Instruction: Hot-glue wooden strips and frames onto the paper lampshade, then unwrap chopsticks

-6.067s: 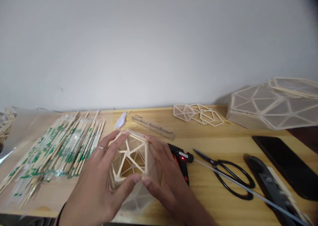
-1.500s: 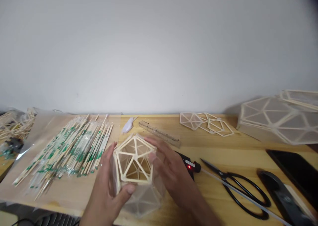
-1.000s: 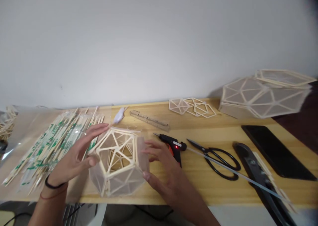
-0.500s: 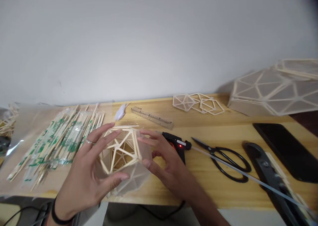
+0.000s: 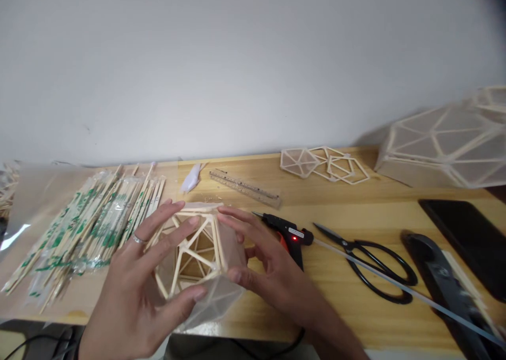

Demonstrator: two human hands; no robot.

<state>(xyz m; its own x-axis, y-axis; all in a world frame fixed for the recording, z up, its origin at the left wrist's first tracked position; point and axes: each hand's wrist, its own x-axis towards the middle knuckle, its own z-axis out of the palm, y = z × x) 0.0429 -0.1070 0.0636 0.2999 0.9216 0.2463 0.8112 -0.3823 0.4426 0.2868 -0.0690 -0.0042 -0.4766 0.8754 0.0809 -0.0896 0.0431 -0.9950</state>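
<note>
One wooden worktop (image 5: 343,202) is occupied from end to end. At its far right, a large papered structure (image 5: 454,144) is seen, cut off by the edge of view; on the left, wrapped chopsticks (image 5: 106,212) are heaped on a clear sheet. Near the front edge, between both hands, a smaller hollow stick frame (image 5: 217,294) is held, its sides covered in translucent sheet.

A second ago, the left hand (image 5: 134,291) was spread open at the frame's side; now its fingers are laid over the top rim, with the thumb brought to the near rim. By the right hand (image 5: 276,265), the right side is pinched lightly, fingers at the upper corner and thumb at the lower. The frame is thus steadied from both sides, it seems, rather than clenched.

Just beyond the right hand, the black glue gun (image 5: 282,224) is left untouched, its red light lit. Farther back, a clear ruler (image 5: 245,187) is left lying flat.
</note>
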